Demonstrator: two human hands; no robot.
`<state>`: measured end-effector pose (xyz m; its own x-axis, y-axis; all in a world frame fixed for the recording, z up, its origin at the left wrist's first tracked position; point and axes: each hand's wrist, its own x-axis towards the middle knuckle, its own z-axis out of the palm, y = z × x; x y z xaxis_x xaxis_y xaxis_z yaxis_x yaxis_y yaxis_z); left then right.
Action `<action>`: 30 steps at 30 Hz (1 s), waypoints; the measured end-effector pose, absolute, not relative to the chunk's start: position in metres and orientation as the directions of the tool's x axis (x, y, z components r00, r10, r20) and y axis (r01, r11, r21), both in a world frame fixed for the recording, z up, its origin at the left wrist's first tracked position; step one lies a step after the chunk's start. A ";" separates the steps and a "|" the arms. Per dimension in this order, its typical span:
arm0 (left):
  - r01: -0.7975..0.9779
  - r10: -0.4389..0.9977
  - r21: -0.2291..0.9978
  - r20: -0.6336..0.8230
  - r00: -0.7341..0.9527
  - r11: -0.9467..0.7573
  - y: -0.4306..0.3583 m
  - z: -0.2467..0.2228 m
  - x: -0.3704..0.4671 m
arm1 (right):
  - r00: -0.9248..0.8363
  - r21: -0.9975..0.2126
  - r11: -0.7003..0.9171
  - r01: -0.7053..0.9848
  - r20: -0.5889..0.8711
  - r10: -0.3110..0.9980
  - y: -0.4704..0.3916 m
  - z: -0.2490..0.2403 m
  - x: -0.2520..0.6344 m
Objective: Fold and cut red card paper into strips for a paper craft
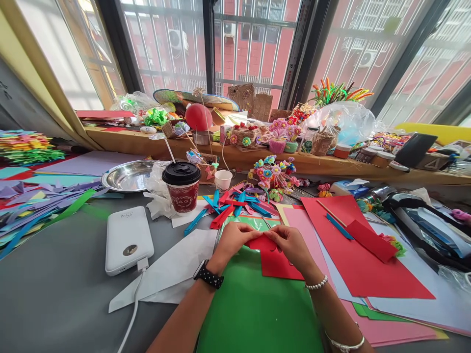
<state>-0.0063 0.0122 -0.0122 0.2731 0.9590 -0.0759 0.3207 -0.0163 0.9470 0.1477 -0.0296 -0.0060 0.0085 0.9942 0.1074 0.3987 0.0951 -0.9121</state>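
Between my two hands is a small piece of red paper (260, 242), pinched at its upper edge. My left hand (237, 239) grips its left end with thumb and fingers closed. At the other end, my right hand (289, 242) is closed on the same piece, fingertips close to those of the left. Under the right hand a larger red paper sheet (279, 267) lies on a green board (257, 314). Just beyond my hands sits a pile of folded blue and red paper strips (239, 203). The parts of the red piece behind my fingers are hidden.
To the left stand a white power bank (128, 235) with a cable and a dark-lidded paper cup (182, 191). Red sheets (368, 245) and a stick (331, 213) lie at right. A metal plate (127, 176) and craft flowers (274, 174) are farther back.
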 end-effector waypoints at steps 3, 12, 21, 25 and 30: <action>0.294 0.954 0.956 -0.092 0.285 0.004 0.013 -0.013 -0.006 | 0.015 -0.910 0.086 0.406 0.101 0.995 -0.029 -0.006 0.149; 0.076 0.887 0.954 -0.297 0.354 0.289 0.015 -0.002 -0.012 | 0.043 -0.898 0.082 0.433 0.112 0.993 -0.025 -0.013 0.158; 0.079 0.931 0.988 -0.149 0.334 0.130 0.018 -0.010 -0.012 | 0.044 -0.922 0.066 0.381 0.090 0.995 -0.025 -0.009 0.158; 0.123 0.946 0.991 -0.089 0.312 0.053 0.020 -0.012 -0.013 | 0.062 -0.945 0.053 0.324 0.077 0.995 -0.025 -0.008 0.158; 0.194 0.966 0.981 -0.025 0.256 -0.026 0.021 -0.011 -0.015 | 0.056 -0.937 0.060 0.343 0.084 0.995 -0.026 -0.008 0.158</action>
